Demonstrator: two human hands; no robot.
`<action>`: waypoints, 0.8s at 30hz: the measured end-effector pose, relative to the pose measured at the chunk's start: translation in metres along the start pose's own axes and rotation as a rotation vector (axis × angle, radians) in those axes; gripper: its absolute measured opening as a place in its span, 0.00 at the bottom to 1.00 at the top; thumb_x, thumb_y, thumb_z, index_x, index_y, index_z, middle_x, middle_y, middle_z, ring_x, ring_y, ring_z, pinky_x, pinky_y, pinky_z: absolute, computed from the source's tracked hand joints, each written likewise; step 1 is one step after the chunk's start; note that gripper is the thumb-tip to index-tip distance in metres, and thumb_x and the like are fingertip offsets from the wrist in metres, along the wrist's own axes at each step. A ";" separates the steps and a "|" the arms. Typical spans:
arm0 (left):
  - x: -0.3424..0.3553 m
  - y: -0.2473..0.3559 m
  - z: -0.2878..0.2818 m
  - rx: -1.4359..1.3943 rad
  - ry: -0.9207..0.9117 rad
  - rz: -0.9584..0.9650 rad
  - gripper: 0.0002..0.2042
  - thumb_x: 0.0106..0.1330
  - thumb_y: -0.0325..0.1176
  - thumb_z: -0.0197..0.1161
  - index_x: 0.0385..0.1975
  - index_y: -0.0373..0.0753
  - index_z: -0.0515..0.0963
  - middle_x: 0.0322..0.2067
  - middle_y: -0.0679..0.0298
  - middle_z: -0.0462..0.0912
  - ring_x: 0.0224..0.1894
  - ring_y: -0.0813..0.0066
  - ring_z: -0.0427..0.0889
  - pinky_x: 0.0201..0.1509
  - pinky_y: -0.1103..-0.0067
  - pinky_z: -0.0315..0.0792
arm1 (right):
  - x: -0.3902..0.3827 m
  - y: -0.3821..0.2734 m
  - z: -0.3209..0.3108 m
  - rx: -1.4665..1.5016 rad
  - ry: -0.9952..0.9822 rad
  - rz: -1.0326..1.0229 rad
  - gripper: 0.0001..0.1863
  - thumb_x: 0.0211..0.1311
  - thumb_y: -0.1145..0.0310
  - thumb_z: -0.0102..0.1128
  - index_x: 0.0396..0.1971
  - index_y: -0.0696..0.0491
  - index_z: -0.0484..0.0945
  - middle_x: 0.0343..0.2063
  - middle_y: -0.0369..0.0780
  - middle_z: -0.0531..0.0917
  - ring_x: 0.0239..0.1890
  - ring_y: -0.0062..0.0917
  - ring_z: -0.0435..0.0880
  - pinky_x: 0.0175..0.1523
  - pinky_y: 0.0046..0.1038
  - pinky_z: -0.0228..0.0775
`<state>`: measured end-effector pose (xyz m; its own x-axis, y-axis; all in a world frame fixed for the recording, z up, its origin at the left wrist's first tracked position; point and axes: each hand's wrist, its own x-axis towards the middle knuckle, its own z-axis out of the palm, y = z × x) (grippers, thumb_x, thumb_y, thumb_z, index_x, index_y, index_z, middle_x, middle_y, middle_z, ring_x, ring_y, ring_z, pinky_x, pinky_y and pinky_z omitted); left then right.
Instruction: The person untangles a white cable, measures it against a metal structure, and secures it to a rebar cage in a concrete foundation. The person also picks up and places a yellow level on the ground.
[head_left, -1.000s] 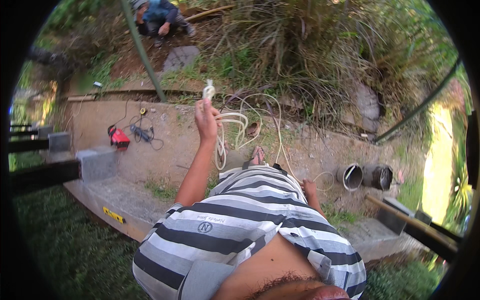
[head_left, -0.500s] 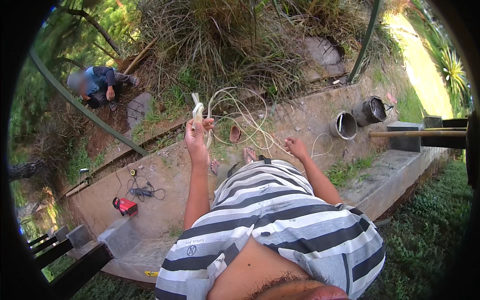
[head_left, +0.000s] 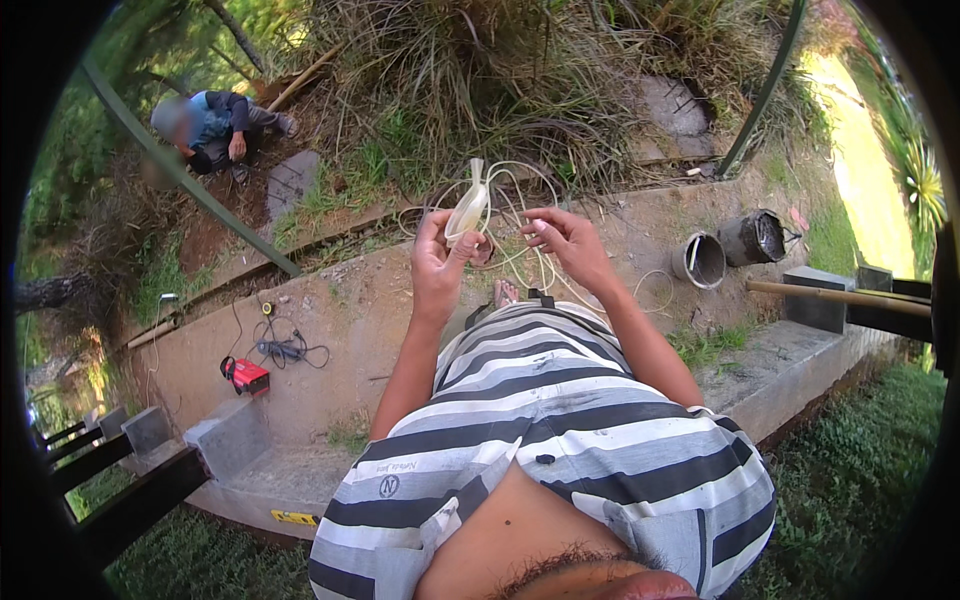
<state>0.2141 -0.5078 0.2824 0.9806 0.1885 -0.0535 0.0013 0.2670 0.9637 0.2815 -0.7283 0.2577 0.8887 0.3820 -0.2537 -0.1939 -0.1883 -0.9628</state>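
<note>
My left hand [head_left: 446,255] is closed around a pale, translucent bundle [head_left: 469,208], like thin plastic gathered into a narrow neck at its top; I cannot make out its exact kind. A little to the right of it, my right hand [head_left: 570,250] hangs in the air, fingers apart and nothing visible in them. Below and behind both hands, a pale cord [head_left: 528,172] lies in loose loops on the ground. Whether the cord joins the bundle is hidden by the hand.
Two dark-crusted buckets [head_left: 698,262] stand on the path to the right, near a pole [head_left: 800,289] and a low concrete wall [head_left: 800,375]. At left lie a red boxy device [head_left: 245,376] and a coiled dark cable [head_left: 290,350]. Another person [head_left: 215,130] crouches beyond a green rail [head_left: 170,165].
My left hand has moved right with the bundle, which now shows wider. My right hand has risen and come in toward it, and the whole view has shifted slightly.
</note>
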 end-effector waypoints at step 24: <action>-0.008 0.002 0.022 0.438 0.151 0.333 0.16 0.69 0.32 0.69 0.51 0.33 0.75 0.42 0.56 0.85 0.41 0.70 0.86 0.40 0.74 0.83 | 0.000 -0.069 0.038 -0.051 0.120 -0.176 0.12 0.66 0.66 0.70 0.39 0.60 0.82 0.31 0.35 0.87 0.32 0.14 0.83 0.38 0.20 0.75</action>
<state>0.2106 -0.5297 0.2909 0.9030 0.3371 0.2662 -0.1907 -0.2407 0.9517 0.2797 -0.6809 0.3208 0.9508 0.3027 -0.0666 -0.0132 -0.1750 -0.9845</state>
